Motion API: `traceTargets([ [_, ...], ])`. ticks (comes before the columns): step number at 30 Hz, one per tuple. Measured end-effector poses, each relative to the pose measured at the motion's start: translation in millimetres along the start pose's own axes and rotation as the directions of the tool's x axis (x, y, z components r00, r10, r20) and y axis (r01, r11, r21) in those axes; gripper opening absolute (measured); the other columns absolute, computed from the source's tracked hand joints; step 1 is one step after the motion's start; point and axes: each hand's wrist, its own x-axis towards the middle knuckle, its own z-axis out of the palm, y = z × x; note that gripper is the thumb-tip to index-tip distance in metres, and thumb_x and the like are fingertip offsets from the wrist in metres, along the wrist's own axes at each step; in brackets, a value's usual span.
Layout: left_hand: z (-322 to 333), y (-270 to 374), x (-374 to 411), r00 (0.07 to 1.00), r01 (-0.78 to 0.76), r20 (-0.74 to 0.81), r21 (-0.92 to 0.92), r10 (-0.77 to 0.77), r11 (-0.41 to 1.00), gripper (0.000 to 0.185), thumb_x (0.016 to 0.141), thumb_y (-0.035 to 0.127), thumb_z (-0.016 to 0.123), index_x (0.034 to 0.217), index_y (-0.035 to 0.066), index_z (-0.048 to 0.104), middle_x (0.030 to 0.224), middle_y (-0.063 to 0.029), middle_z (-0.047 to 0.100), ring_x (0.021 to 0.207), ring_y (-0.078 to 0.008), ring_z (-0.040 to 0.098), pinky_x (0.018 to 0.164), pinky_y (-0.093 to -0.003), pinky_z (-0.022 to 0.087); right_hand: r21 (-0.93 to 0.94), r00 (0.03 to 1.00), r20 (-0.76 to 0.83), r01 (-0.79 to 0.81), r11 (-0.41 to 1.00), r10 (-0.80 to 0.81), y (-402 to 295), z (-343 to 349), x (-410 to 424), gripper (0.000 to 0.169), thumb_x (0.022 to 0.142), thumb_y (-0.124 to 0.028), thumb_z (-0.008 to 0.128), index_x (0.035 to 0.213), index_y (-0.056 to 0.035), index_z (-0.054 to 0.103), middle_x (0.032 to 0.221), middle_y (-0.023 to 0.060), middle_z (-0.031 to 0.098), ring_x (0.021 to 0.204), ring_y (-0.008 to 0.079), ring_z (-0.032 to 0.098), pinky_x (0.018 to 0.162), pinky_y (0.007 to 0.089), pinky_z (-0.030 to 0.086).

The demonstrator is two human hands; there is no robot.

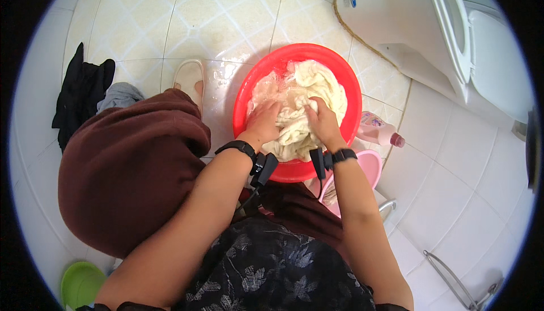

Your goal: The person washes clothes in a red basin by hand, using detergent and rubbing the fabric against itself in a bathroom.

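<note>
A wet cream cloth (pixel 321 77) lies bunched up in soapy water inside a round red plastic basin (pixel 352 94). My right hand (pixel 325 120) grips a raised fold of it, thumb and fingers closed around the fabric. On the left side of the basin, my left hand (pixel 263 122) has the cloth's edge between its thumb and fingers; its fingertips are partly hidden by suds and fabric. Both wrists wear black straps with small black devices hanging close over the basin's near rim. Pale pinkish fabric or suds (pixel 263 90) show at the basin's far left.
Right of the basin lie a pink detergent bottle (pixel 378 130) and a pink tub (pixel 372 164) holding some cloth. A white toilet (pixel 399 26) stands at upper right. Black clothing (pixel 80 94) and a grey cloth (pixel 121 94) lie left. A green basin (pixel 80 285) is at lower left. Water wets the tiles (pixel 225 73).
</note>
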Motion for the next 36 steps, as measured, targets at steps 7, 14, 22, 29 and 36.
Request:
traceTargets([
  [7, 4.3, 12.7, -18.6, 1.0, -0.018, 0.006, -0.047, 0.018, 0.999, 0.081, 0.065, 0.024, 0.072, 0.135, 0.012, 0.033, 0.141, -0.0174, 0.023, 0.128, -0.0356, 0.029, 0.105, -0.0392, 0.027, -0.036, 0.978, -0.14, 0.15, 0.988, -0.154, -77.0, -78.5, -72.1, 0.026, 0.08, -0.012, 0.062, 0.104, -0.006, 0.055, 0.074, 0.0176, 0.06, 0.064, 0.0275, 0.059, 0.06, 0.0339, 0.046],
  [14, -7.0, 43.7, -10.6, 0.928, 0.128, 0.32, -0.756, 0.192, 0.642, 0.057, 0.071, 0.005, 0.066, 0.125, 0.008, 0.046, 0.115, -0.01, 0.053, 0.106, -0.0208, 0.053, 0.086, -0.0329, 0.047, 0.01, 0.899, -0.372, 0.251, 0.968, -0.229, -95.7, -128.3, -111.1, 0.027, 0.077, -0.001, 0.061, 0.103, 0.0, 0.055, 0.098, 0.0109, 0.061, 0.09, 0.019, 0.058, 0.079, 0.0295, 0.045],
  [22, 1.6, 38.9, 2.5, 0.976, 0.185, 0.177, -0.981, -0.126, 0.06, 0.041, 0.076, -0.004, 0.056, 0.116, 0.003, 0.049, 0.105, -0.0111, 0.058, 0.091, -0.0212, 0.058, 0.079, -0.0319, 0.049, 0.285, 0.954, -0.289, 0.01, 0.958, 0.076, -31.5, -79.3, -109.4, 0.023, 0.079, -0.005, 0.061, 0.1, -0.0068, 0.053, 0.093, 0.0032, 0.059, 0.063, 0.0068, 0.053, 0.057, 0.0179, 0.043],
  [29, 50.5, -0.8, 11.3, 0.953, -0.302, -0.241, -0.705, 0.183, 0.642, 0.031, 0.07, -0.01, 0.047, 0.092, 0.008, 0.059, 0.109, -0.011, 0.058, 0.104, -0.0282, 0.054, 0.088, -0.032, 0.042, -0.353, 0.988, -0.006, -0.147, 0.924, 0.155, 20.7, -54.2, -85.5, 0.034, 0.069, -0.029, 0.068, 0.091, -0.0092, 0.052, 0.108, 0.0098, 0.053, 0.1, 0.0318, 0.052, 0.085, 0.0423, 0.039],
  [36, 34.7, 16.2, -25.5, 0.969, 0.031, -0.243, -0.041, -0.04, 0.999, 0.021, 0.068, 0.0, 0.056, 0.08, 0.013, 0.066, 0.14, -0.0124, 0.031, 0.122, -0.0326, 0.036, 0.099, -0.0382, 0.032, -0.5, 0.977, -0.033, 0.168, 0.85, -0.212, 12.7, 10.3, -32.9, 0.061, 0.082, -0.046, 0.051, 0.134, -0.0177, 0.037, 0.137, 0.0162, 0.034, 0.119, 0.0381, 0.037, 0.093, 0.056, 0.027],
])
